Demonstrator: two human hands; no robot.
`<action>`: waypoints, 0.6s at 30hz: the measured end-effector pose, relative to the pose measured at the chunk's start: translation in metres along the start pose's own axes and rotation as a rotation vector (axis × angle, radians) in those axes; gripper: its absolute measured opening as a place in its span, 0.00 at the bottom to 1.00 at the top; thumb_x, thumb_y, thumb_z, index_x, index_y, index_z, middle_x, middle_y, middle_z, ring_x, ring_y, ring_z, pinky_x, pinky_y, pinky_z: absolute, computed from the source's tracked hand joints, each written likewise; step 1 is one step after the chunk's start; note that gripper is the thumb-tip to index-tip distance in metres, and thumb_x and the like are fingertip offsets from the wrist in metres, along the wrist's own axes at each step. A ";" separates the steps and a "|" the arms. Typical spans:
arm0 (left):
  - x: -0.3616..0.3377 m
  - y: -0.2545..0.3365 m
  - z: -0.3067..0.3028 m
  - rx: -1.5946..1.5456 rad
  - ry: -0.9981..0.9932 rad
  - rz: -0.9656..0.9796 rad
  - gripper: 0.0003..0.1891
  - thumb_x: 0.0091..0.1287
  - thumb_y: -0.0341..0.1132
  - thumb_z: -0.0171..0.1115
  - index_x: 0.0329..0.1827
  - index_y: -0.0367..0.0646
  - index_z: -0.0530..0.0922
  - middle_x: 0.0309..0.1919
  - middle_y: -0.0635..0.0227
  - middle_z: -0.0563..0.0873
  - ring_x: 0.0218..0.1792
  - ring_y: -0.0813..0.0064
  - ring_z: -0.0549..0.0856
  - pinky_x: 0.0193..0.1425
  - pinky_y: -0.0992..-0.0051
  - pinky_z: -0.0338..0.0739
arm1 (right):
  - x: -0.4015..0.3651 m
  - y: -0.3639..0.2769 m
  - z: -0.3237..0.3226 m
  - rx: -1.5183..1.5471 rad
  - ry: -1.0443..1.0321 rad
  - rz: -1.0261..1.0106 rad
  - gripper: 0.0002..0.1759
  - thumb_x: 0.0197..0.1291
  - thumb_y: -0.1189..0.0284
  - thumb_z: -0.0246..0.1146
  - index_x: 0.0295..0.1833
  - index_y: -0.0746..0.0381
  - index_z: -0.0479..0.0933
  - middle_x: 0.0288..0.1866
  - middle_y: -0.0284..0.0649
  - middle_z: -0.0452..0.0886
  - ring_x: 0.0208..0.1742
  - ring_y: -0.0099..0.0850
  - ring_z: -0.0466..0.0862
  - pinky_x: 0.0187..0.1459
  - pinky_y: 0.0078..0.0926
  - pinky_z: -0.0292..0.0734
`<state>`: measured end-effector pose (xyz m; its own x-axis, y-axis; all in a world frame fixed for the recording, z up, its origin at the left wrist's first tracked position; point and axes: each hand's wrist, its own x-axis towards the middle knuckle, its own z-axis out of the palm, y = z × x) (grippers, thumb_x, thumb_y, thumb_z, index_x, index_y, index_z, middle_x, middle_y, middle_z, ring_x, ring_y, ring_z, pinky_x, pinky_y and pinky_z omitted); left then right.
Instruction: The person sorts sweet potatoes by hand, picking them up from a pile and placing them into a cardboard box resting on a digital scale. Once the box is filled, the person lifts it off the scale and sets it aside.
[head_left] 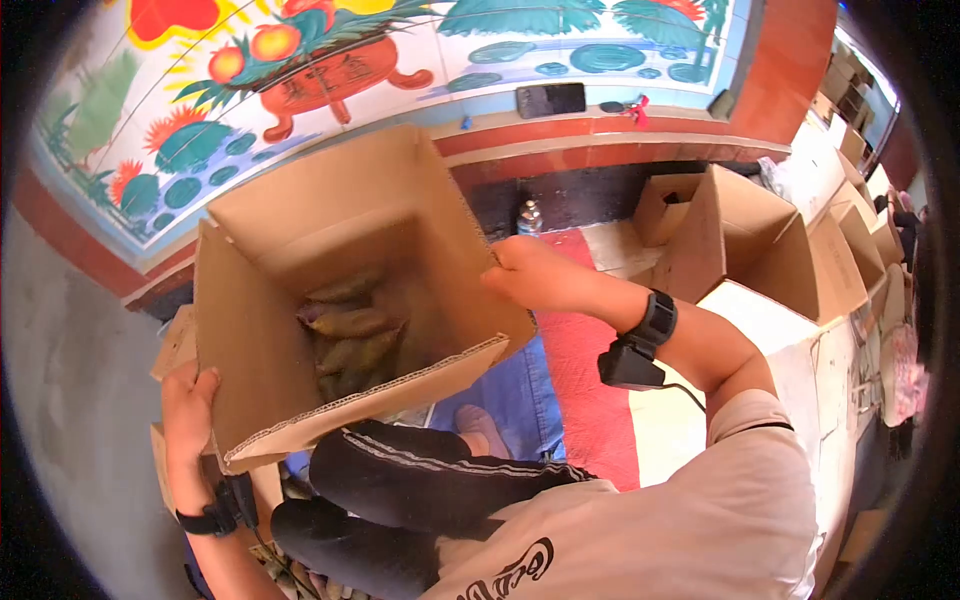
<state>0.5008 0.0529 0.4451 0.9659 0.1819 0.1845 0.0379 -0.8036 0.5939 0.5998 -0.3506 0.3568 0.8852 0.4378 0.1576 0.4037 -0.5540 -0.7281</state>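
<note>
A large, open cardboard box (330, 190) is tilted toward me above my knees, held between both hands. My left hand (188, 405) grips its near left side, with the thumb over the edge. On the opposite side, my right hand (535, 275) is closed around the right edge. Several elongated, yellowish-green and brown pieces (355, 322) lie in the bottom of the box; their kind is hard to make out in the shadow. Both wrists wear black straps with small devices.
Open cardboard boxes (765, 235) stand to the right. A plastic bottle (530, 217) is by the wall, and a phone (550, 99) rests on the ledge. Red cloth (590, 390) and a blue sheet (520, 390) cover the floor. Another person is partly visible at the far right.
</note>
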 end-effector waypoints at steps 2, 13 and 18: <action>0.016 0.019 0.016 -0.100 -0.034 0.045 0.11 0.59 0.31 0.51 0.28 0.29 0.74 0.15 0.68 0.72 0.21 0.81 0.69 0.25 0.73 0.63 | -0.014 0.011 -0.017 -0.029 0.042 0.015 0.18 0.51 0.66 0.55 0.30 0.73 0.76 0.30 0.63 0.76 0.36 0.55 0.79 0.39 0.45 0.73; 0.042 0.076 0.143 0.124 -0.449 0.198 0.14 0.57 0.38 0.55 0.28 0.32 0.79 0.23 0.48 0.80 0.28 0.54 0.81 0.34 0.65 0.74 | -0.118 0.046 -0.097 -0.152 0.075 0.454 0.14 0.51 0.69 0.58 0.32 0.72 0.75 0.30 0.60 0.76 0.35 0.52 0.79 0.36 0.42 0.72; 0.040 0.088 0.206 0.220 -0.527 0.344 0.16 0.55 0.41 0.53 0.28 0.34 0.80 0.26 0.45 0.80 0.33 0.46 0.81 0.40 0.58 0.74 | -0.161 0.067 -0.109 -0.385 0.027 0.545 0.14 0.51 0.69 0.58 0.33 0.72 0.74 0.29 0.58 0.76 0.33 0.50 0.79 0.35 0.40 0.72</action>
<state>0.5952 -0.1270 0.3434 0.9261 -0.3622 -0.1056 -0.2977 -0.8735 0.3853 0.5093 -0.5355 0.3552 0.9894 0.0080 -0.1453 -0.0542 -0.9064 -0.4190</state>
